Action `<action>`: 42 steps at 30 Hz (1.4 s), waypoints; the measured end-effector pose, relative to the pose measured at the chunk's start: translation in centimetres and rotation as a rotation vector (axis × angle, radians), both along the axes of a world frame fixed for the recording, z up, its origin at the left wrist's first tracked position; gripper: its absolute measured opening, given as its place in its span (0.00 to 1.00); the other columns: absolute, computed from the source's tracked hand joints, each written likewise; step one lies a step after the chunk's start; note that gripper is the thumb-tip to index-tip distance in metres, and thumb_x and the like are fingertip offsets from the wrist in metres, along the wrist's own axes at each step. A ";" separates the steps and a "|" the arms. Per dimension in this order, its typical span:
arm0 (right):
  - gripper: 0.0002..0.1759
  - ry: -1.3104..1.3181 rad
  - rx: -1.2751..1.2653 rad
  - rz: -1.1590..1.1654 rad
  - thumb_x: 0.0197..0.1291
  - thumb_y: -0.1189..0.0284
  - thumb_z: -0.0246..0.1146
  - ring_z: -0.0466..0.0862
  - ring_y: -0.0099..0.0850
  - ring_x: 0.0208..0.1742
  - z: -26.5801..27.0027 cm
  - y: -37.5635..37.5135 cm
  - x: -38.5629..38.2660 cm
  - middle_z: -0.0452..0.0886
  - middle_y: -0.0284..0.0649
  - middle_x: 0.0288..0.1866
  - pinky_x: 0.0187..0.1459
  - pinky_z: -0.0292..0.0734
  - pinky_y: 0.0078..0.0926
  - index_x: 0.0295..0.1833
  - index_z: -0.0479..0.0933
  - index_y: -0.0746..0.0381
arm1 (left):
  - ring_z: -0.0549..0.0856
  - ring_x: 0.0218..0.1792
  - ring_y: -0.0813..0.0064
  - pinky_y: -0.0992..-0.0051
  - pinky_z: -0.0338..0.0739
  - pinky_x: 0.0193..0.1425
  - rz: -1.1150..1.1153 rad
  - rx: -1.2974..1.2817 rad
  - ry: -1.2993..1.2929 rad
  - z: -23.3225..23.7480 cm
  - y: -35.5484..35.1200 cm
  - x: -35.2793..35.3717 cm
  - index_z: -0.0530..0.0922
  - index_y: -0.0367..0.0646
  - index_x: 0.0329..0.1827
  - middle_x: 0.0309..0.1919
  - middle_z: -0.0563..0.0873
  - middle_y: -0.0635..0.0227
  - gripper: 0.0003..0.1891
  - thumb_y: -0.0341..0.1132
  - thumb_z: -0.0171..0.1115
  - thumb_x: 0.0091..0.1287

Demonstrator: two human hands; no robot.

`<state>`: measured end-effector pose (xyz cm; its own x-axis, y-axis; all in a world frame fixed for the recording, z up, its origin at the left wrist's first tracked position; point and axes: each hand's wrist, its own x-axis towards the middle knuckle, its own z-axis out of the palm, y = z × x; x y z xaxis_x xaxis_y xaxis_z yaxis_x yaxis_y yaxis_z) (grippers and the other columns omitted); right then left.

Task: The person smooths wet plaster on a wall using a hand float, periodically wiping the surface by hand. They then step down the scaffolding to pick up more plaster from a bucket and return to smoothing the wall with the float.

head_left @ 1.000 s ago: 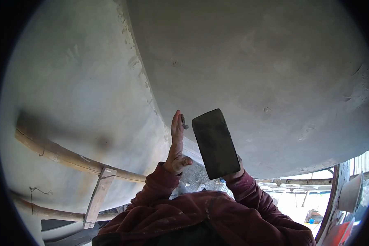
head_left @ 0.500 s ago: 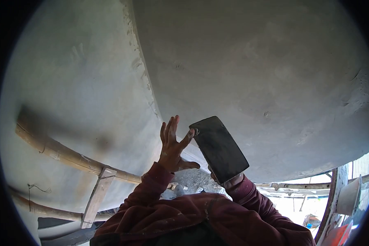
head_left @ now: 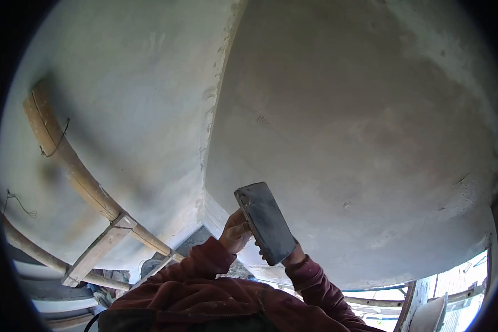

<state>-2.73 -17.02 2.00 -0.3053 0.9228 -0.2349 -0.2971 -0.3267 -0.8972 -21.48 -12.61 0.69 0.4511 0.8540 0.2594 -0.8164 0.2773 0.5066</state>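
Observation:
A dark rectangular plastering float [head_left: 268, 224] is tilted in front of my chest, its flat face toward me and smeared with grey wet material. My right hand [head_left: 294, 255] grips it from behind at the lower end; a handle, if there is one, is hidden. Fingertips show along the float's lower left edge. My left hand [head_left: 236, 231] is at the float's left side, fingers curled in against the edge and partly hidden behind it. Beyond the float rises a smooth grey plastered wall [head_left: 337, 144].
A paler plastered wall [head_left: 133, 99] meets the grey one at a rough corner. Bamboo poles [head_left: 88, 185] with a wooden crosspiece [head_left: 99, 249] and bits of wire stand to the left. Lower right, a bright opening shows a post [head_left: 412, 304] and another pole.
My view has turned, and the float now appears lower and farther left. My left hand has gone from spread fingers at the float's top corner to curled fingers at its left edge.

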 end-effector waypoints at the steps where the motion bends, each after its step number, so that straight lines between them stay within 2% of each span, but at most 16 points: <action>1: 0.16 -0.513 0.287 -0.052 0.65 0.73 0.57 0.79 0.28 0.31 1.2 0.4 1.6 0.79 0.38 0.35 0.34 0.78 0.27 0.57 0.74 0.65 | 0.77 0.51 0.73 0.70 0.71 0.59 0.011 -0.002 -0.015 0.4 1.0 -0.4 0.69 0.41 0.60 0.48 0.78 0.67 0.24 0.37 0.65 0.62; 3: 0.18 -0.577 0.217 -0.206 0.63 0.80 0.57 0.81 0.27 0.37 7.1 2.2 5.0 0.81 0.40 0.42 0.38 0.79 0.25 0.59 0.74 0.65 | 0.78 0.49 0.74 0.71 0.71 0.57 0.232 0.030 0.116 0.9 3.2 -1.4 0.69 0.41 0.58 0.46 0.78 0.68 0.23 0.36 0.65 0.62; 5: 0.17 -0.980 0.625 -0.395 0.60 0.81 0.62 0.81 0.24 0.38 13.7 3.9 9.0 0.81 0.38 0.45 0.39 0.77 0.21 0.56 0.76 0.66 | 0.77 0.49 0.73 0.72 0.71 0.57 0.318 0.034 0.154 0.0 6.2 -1.8 0.69 0.41 0.57 0.47 0.79 0.68 0.22 0.36 0.65 0.62; 9: 0.20 -1.983 1.664 -0.650 0.54 0.77 0.65 0.77 0.47 0.52 29.6 5.9 10.4 0.78 0.46 0.51 0.54 0.69 0.42 0.55 0.77 0.62 | 0.78 0.47 0.73 0.71 0.72 0.54 0.648 0.059 0.367 -0.2 13.3 0.5 0.69 0.41 0.54 0.46 0.80 0.66 0.21 0.38 0.66 0.63; 13: 0.21 -2.380 1.819 -0.872 0.60 0.65 0.61 0.72 0.43 0.59 36.1 8.4 14.0 0.73 0.41 0.61 0.60 0.63 0.46 0.59 0.74 0.57 | 0.81 0.44 0.67 0.67 0.75 0.50 0.895 0.103 0.569 -0.7 20.0 3.0 0.70 0.38 0.52 0.43 0.81 0.61 0.22 0.40 0.68 0.62; 15: 0.22 -2.450 1.825 -0.919 0.61 0.62 0.59 0.71 0.43 0.60 35.8 9.9 14.8 0.72 0.40 0.63 0.61 0.62 0.46 0.60 0.73 0.56 | 0.82 0.40 0.58 0.64 0.76 0.47 1.056 0.059 0.758 -1.0 22.7 3.9 0.70 0.37 0.49 0.40 0.82 0.54 0.20 0.39 0.68 0.62; 19: 0.23 -2.581 1.798 -0.938 0.63 0.57 0.57 0.70 0.42 0.61 35.4 10.5 15.4 0.71 0.40 0.64 0.63 0.61 0.46 0.62 0.72 0.53 | 0.81 0.40 0.64 0.67 0.75 0.47 1.057 0.075 0.810 -0.2 25.0 5.1 0.72 0.37 0.48 0.38 0.82 0.59 0.20 0.40 0.69 0.62; 21: 0.23 -2.605 1.778 -0.927 0.64 0.56 0.56 0.70 0.42 0.61 35.4 10.6 15.5 0.71 0.39 0.64 0.63 0.61 0.45 0.62 0.72 0.53 | 0.81 0.43 0.51 0.60 0.75 0.49 1.065 0.062 0.817 0.5 25.1 5.4 0.70 0.37 0.47 0.41 0.81 0.51 0.21 0.39 0.70 0.60; 25: 0.24 -2.636 1.770 -0.928 0.66 0.55 0.54 0.70 0.41 0.61 35.5 10.6 15.6 0.72 0.39 0.64 0.63 0.61 0.45 0.63 0.71 0.53 | 0.81 0.43 0.50 0.60 0.74 0.49 1.144 0.051 0.938 -1.8 27.7 6.0 0.70 0.36 0.47 0.41 0.81 0.51 0.22 0.38 0.71 0.59; 27: 0.24 -2.656 1.755 -0.914 0.66 0.54 0.54 0.70 0.41 0.60 35.5 10.6 15.4 0.72 0.39 0.64 0.62 0.61 0.44 0.63 0.71 0.53 | 0.81 0.43 0.50 0.60 0.74 0.48 1.194 -0.157 1.058 -2.8 28.3 4.6 0.70 0.36 0.47 0.40 0.80 0.51 0.21 0.37 0.71 0.58; 29: 0.23 -2.657 1.774 -0.934 0.67 0.54 0.53 0.71 0.41 0.60 35.5 10.7 15.5 0.72 0.39 0.63 0.62 0.61 0.44 0.63 0.72 0.53 | 0.81 0.42 0.50 0.61 0.74 0.48 1.155 -0.394 0.974 -3.9 28.2 2.7 0.71 0.36 0.46 0.40 0.81 0.52 0.21 0.36 0.72 0.57; 31: 0.23 -2.636 1.794 -0.934 0.67 0.54 0.53 0.71 0.41 0.60 35.5 10.8 15.6 0.72 0.39 0.63 0.62 0.62 0.44 0.63 0.72 0.53 | 0.81 0.42 0.52 0.63 0.75 0.48 1.184 -0.276 0.867 -4.6 27.1 3.0 0.72 0.36 0.46 0.40 0.81 0.54 0.21 0.36 0.72 0.57; 33: 0.23 -2.644 1.789 -0.942 0.67 0.54 0.53 0.71 0.40 0.60 35.5 10.8 15.6 0.72 0.39 0.63 0.62 0.62 0.44 0.63 0.72 0.53 | 0.81 0.42 0.56 0.65 0.76 0.48 1.089 0.134 0.680 -2.9 24.7 4.3 0.72 0.36 0.49 0.41 0.80 0.55 0.21 0.34 0.71 0.57; 35: 0.23 -2.657 1.785 -0.934 0.67 0.54 0.53 0.71 0.40 0.60 35.4 10.7 15.6 0.72 0.39 0.63 0.62 0.62 0.44 0.63 0.72 0.53 | 0.81 0.42 0.57 0.65 0.76 0.48 1.197 0.361 0.699 -2.0 23.6 5.7 0.72 0.38 0.52 0.42 0.79 0.57 0.22 0.33 0.70 0.56; 41: 0.24 -2.663 1.821 -0.916 0.67 0.55 0.53 0.71 0.41 0.60 35.6 10.8 15.5 0.72 0.39 0.63 0.61 0.62 0.43 0.63 0.71 0.54 | 0.80 0.44 0.51 0.61 0.76 0.48 1.284 0.471 0.784 -1.9 24.4 7.4 0.71 0.39 0.52 0.44 0.79 0.54 0.24 0.34 0.71 0.56; 42: 0.24 -2.667 1.797 -0.922 0.67 0.55 0.53 0.71 0.41 0.60 35.6 10.7 15.6 0.72 0.39 0.63 0.61 0.62 0.43 0.63 0.71 0.54 | 0.80 0.44 0.51 0.60 0.76 0.48 1.263 0.621 0.825 -2.5 23.4 6.9 0.71 0.38 0.52 0.45 0.79 0.53 0.24 0.35 0.71 0.55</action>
<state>12.86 -6.30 37.55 -0.6783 0.3711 0.6342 0.5342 -0.3436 0.7724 -14.53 10.84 -1.79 -0.2314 0.6294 0.7418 0.1808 -0.7214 0.6685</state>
